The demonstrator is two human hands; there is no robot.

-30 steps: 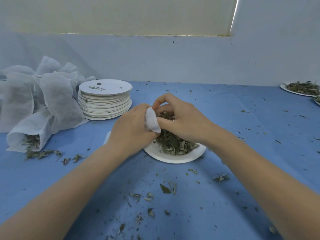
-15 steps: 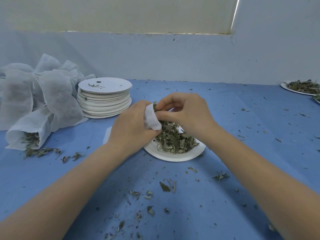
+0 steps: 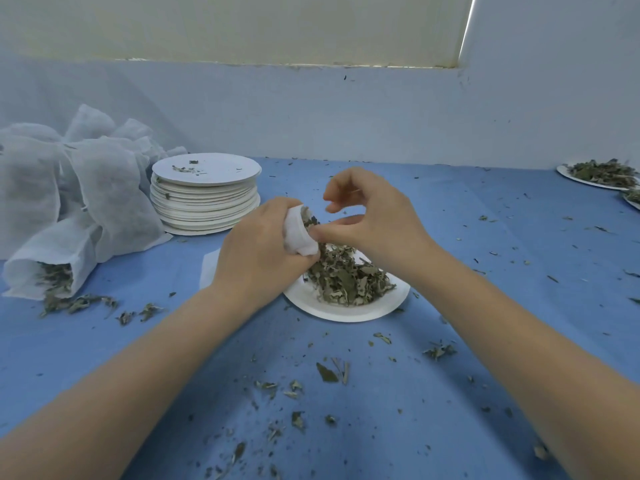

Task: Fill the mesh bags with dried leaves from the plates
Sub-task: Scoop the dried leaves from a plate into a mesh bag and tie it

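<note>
The left hand (image 3: 258,251) gripped the white mesh bag (image 3: 298,231) with its mouth turned toward the round white paper plate (image 3: 349,310) of dried green leaves (image 3: 343,275) on the blue tabletop (image 3: 485,278), as in the earlier frame. The right hand (image 3: 372,216), previously pinched at the bag mouth, had lifted its index finger clear and stood partly open, thumb pressing leaves against the bag rim. The stack of empty white paper plates (image 3: 204,199) and pile of filled white mesh bags (image 3: 69,188) at left were unchanged.
</note>
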